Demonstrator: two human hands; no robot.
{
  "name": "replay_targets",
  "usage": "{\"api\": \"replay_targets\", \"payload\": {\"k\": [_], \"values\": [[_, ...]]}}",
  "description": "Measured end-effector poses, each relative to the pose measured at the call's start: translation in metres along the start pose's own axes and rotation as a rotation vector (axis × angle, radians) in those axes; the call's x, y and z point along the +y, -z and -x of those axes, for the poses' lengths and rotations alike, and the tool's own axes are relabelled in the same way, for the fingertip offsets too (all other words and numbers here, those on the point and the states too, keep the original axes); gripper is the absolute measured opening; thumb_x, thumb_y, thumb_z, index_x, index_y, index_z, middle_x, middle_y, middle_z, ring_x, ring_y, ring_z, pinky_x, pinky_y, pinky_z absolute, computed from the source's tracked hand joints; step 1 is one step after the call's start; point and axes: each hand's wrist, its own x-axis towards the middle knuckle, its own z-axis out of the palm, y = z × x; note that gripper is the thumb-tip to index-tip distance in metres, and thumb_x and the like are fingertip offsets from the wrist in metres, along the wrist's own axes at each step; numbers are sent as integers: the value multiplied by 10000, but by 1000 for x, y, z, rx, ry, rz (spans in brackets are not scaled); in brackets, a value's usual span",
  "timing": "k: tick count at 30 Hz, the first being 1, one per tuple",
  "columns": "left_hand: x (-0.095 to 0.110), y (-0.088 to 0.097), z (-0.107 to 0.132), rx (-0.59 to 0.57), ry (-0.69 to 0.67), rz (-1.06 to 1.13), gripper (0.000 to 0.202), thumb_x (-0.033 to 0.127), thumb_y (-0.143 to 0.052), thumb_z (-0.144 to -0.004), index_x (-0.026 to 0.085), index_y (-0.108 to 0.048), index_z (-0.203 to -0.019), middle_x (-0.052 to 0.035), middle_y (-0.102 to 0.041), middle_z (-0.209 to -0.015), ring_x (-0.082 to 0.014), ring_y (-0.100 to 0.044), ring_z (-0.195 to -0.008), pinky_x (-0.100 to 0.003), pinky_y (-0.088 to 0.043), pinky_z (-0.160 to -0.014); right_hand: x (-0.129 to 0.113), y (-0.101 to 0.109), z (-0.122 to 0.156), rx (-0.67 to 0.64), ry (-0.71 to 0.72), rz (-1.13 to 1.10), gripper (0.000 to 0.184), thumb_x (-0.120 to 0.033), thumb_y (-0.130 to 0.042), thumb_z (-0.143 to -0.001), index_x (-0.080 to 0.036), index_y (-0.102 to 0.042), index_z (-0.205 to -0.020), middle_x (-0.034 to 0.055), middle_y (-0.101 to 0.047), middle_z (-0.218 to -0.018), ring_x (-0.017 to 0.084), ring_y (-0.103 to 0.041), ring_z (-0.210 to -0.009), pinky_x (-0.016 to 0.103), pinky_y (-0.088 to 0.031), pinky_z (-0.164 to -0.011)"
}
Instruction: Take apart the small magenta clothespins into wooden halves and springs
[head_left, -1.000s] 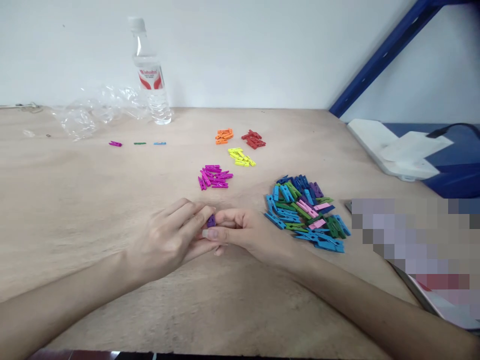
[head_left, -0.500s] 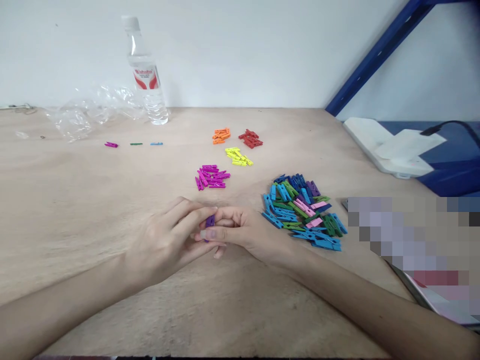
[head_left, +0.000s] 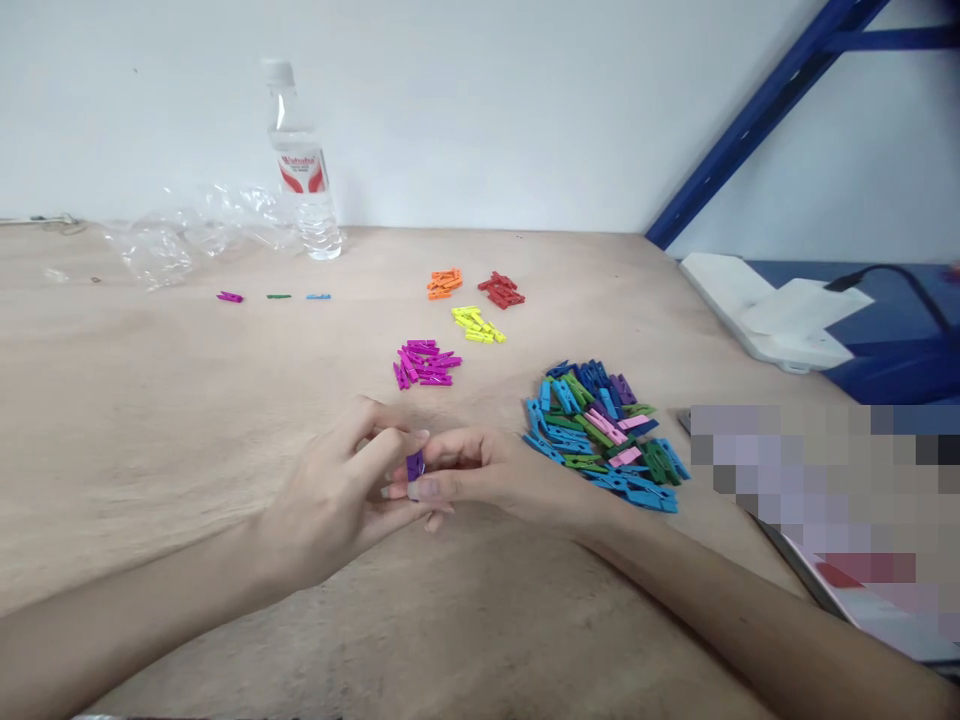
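Barely any gap between right hand (head_left: 499,470) and clothespin pile (head_left: 600,430)

Label (head_left: 300,168) | plastic water bottle (head_left: 306,215) | red brand word, barely legible blur

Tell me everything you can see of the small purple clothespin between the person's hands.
The small dark purple clothespin looks like painted wood, narrow and flat-sided. Only a short stretch of it shows, because fingers cover the rest, so its spring and full length cannot be seen. It stands nearly upright, held up off the light wooden tabletop, and appears pinched between the fingers of the left hand and the right hand, which touch it on either side.
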Motion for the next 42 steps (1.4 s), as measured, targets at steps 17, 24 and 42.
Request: {"api": "replay_targets", "payload": {"k": [17, 24, 42], "values": [[-2, -9, 0, 59, 40, 44, 326, 322, -704, -766, 173, -493, -966, -57, -524, -965, -172, -567, -829, -291, -478, -669, -17, -16, 4, 165, -43, 36, 234, -329, -662, -798, -146, -553, -702, -18, -549, -762, 93, -475, -682, 226, -345, -632], [0, -9, -2, 35, 60, 76, 338, 411, -689, -765, 181, -486, -905, -61, -543, -941, -184, -554, -821, -311, -476, -672, -11, -14, 3, 187, 2, 85, 311, -346, -652, -799, -148, -488, -624, -24, -530, -704, 93, -452, -648, 228, -304, -589], [-8, -4, 4, 96, -102, -98, 228, 326, -640, -822, 177, -497, -919, -86, -596, -963, -225, -570, -864, -375, -432, -724, -12, -20, 3, 205, 131, 298, 196, -320, -570, -852, -139, -642, -874, 12, -592, -837, 140, -517, -799, 242, -379, -687]]}}
